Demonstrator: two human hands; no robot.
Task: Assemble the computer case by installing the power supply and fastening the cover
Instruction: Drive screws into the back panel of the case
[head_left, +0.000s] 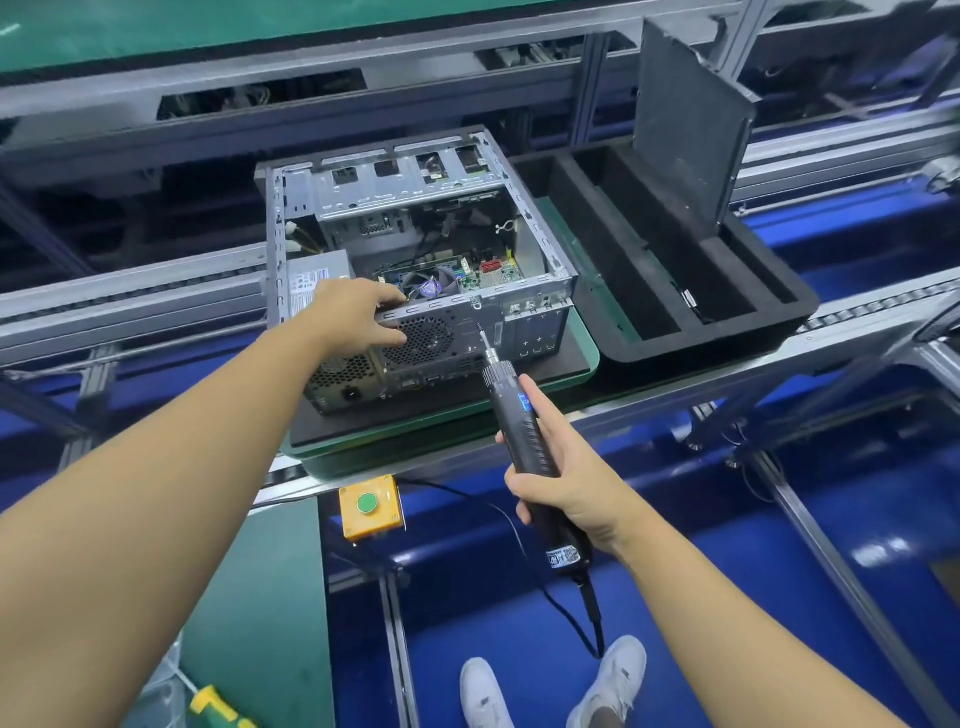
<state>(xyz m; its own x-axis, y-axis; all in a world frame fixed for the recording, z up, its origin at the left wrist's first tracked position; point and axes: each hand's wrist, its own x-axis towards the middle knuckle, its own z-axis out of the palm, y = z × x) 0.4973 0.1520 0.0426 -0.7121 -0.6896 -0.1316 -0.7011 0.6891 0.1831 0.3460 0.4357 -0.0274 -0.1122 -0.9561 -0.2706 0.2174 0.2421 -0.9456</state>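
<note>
A pair of white shoes (615, 675) stands nearest, on the blue floor (467, 571). A yellow box (382, 517) with a green button sits just above them. The right hand (566, 483) is closed around the black electric screwdriver (524, 426), which slants up and away. Its bit tip meets the rear panel of the computer case (452, 364), just right of the fan grille (423, 340). The left hand (353, 317) grips the upper edge of that panel, fingers hooked over the rim and thumb on the panel beside the grille. The two hands are apart, with the grille between them. The case lies on its side, open upward, on a green pallet (587, 296). The power supply (317, 280) sits inside at the left rear corner, just beside the left hand. Further right, a black foam tray (779, 312) holds a dark panel (691, 119) upright.
</note>
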